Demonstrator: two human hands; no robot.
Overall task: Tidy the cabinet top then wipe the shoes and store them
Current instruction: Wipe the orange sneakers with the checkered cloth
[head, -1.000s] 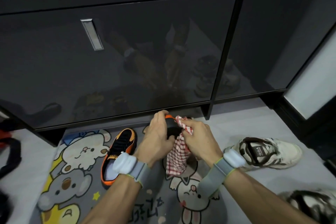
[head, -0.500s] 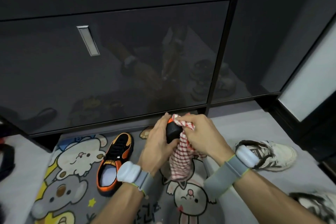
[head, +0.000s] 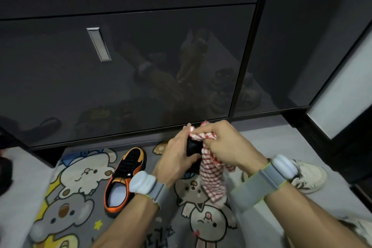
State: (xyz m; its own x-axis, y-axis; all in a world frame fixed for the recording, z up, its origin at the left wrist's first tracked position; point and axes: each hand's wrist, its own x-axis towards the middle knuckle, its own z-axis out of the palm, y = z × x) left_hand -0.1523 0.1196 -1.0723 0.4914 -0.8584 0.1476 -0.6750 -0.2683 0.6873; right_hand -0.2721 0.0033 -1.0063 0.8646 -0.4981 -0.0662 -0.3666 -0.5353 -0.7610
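Observation:
My left hand [head: 177,155] grips a black and orange shoe [head: 192,149] held up above the mat; most of it is hidden by my hands. My right hand [head: 225,145] presses a red-and-white checked cloth [head: 211,175] over the shoe's top end, and the cloth's tail hangs down below. The matching black and orange shoe [head: 125,175] lies on the mat to the left of my left wrist, toe pointing at the cabinet.
A dark glossy cabinet [head: 161,62] with a metal handle [head: 99,44] fills the upper view, doors shut. A cartoon-animal floor mat [head: 80,191] lies under my arms. A white sneaker [head: 308,177] sits at right behind my right wrist; another white sneaker [head: 362,229] shows at the bottom right corner.
My right hand with the cloth has moved up over the top of the held shoe. The view has tilted slightly, so both hands sit a little further right.

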